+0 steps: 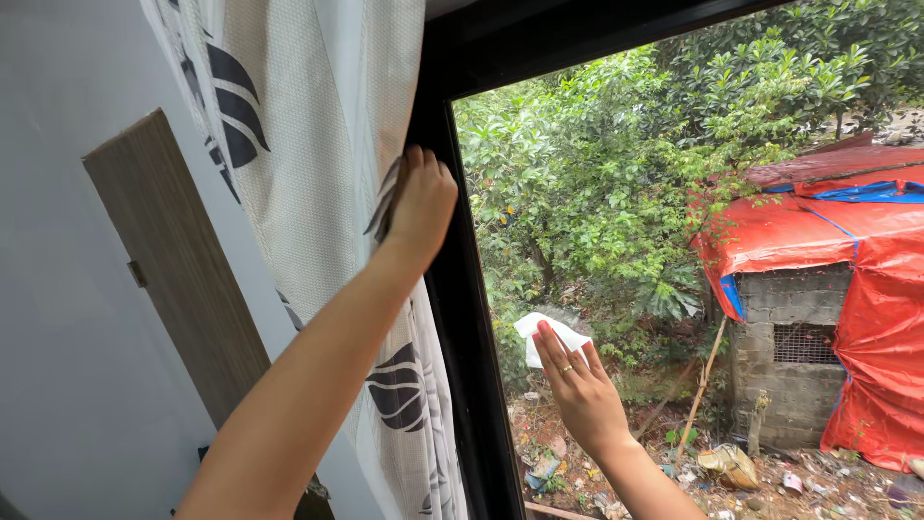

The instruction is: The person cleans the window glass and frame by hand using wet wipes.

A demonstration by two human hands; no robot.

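White cloth (545, 333) pressed flat to the window glass (616, 241) under the right hand (577, 385), near the dark frame (460, 289).

Fingers lie stretched over the cloth, not clenched; the left hand (421, 197) grips the patterned curtain (318, 144), bunching it against the frame. My guess: if that grip slackens, the curtain swings over the pane and drags on it, and the loosely pinned cloth could slide out from under the fingers.
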